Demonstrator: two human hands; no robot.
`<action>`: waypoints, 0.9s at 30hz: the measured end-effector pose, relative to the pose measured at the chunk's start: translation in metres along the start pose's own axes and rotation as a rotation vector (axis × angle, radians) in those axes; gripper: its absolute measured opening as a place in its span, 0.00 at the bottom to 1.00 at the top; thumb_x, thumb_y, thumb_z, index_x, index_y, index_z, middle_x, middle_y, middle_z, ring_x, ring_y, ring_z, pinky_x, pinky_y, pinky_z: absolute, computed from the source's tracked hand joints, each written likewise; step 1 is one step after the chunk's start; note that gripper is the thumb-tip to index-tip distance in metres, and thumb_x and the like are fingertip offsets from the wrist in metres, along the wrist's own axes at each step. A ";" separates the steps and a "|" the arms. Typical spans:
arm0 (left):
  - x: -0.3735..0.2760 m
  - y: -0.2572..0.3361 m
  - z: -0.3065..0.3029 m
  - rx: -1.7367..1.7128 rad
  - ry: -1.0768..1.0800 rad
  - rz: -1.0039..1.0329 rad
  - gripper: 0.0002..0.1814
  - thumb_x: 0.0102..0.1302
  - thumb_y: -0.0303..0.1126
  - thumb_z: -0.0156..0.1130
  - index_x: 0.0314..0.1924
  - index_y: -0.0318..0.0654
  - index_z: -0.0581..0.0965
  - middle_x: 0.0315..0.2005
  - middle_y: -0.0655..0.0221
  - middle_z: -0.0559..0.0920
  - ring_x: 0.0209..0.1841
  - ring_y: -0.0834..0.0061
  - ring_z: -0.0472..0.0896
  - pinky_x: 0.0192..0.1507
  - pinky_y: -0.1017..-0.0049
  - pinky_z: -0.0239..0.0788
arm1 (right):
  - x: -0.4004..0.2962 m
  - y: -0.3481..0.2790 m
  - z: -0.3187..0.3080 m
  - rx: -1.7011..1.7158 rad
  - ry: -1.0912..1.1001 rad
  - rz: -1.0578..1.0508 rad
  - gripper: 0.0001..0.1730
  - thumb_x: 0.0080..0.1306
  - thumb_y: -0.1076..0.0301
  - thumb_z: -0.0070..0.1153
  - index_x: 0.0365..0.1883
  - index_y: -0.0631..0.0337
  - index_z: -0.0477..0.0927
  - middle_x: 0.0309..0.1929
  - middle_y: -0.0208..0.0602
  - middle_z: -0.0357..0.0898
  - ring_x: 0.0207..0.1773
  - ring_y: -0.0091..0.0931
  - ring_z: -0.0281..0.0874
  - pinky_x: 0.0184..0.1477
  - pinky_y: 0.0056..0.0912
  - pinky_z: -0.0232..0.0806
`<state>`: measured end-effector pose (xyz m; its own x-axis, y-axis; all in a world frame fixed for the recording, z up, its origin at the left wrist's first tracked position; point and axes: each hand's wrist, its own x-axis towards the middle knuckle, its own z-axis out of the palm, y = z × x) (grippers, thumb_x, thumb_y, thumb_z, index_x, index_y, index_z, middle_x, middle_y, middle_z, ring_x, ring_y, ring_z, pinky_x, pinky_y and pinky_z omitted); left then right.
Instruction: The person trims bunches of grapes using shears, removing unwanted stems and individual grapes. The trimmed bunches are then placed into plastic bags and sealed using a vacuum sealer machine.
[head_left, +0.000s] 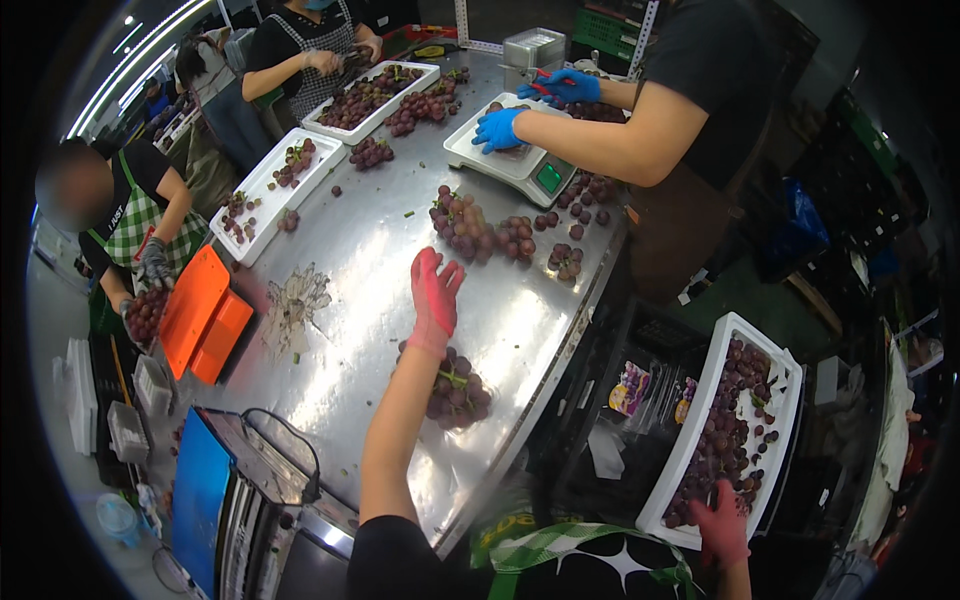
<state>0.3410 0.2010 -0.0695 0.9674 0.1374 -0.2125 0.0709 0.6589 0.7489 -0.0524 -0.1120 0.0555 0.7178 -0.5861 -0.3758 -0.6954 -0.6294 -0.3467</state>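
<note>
My left hand (436, 300), in a pink glove, is raised over the metal table (337, 247) with its fingers apart and nothing in them. Just beyond it lie bunches of red grapes (465, 225), and another bunch with green stems (459, 394) rests beside my forearm. Low on the right, my right hand (724, 525), also in a pink glove, is at the near end of a white foam tray (675, 472) of grapes (720, 435). Its fingertips are at the grapes; whether they grip any cannot be told.
A co-worker's blue-gloved hands (499, 129) are at a white scale (517, 176), one with red-handled snips. An orange scale (196, 311) stands left, near another person holding grapes (146, 311). Two foam trays (277, 195) (431, 75) line the far edge. Black crates stand right of the table.
</note>
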 end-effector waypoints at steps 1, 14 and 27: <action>-0.029 0.002 0.004 0.000 -0.041 0.004 0.34 0.64 0.45 0.54 0.64 0.40 0.53 0.60 0.58 0.59 0.56 0.59 0.66 0.57 0.63 0.62 | 0.004 0.006 0.001 -0.006 0.064 -0.036 0.22 0.50 0.60 0.60 0.40 0.62 0.70 0.24 0.41 0.74 0.32 0.37 0.74 0.35 0.39 0.64; -0.378 -0.027 -0.089 0.326 0.149 -0.220 0.25 0.64 0.38 0.56 0.56 0.32 0.64 0.48 0.61 0.73 0.45 0.72 0.75 0.51 0.71 0.68 | 0.034 -0.110 0.027 0.073 -0.026 -1.040 0.29 0.52 0.61 0.60 0.51 0.62 0.67 0.44 0.47 0.72 0.46 0.40 0.72 0.47 0.37 0.64; -0.476 0.036 -0.172 0.278 0.423 0.128 0.23 0.65 0.38 0.55 0.54 0.32 0.66 0.46 0.60 0.73 0.45 0.71 0.75 0.51 0.70 0.67 | -0.082 -0.238 0.268 -0.406 -0.498 -0.967 0.34 0.52 0.42 0.49 0.50 0.59 0.67 0.50 0.48 0.66 0.53 0.41 0.67 0.54 0.47 0.56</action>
<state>-0.1585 0.2863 -0.0493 0.7936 0.5290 -0.3005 0.0761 0.4037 0.9117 0.0455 0.2231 -0.0616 0.7882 0.4377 -0.4327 0.2625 -0.8750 -0.4069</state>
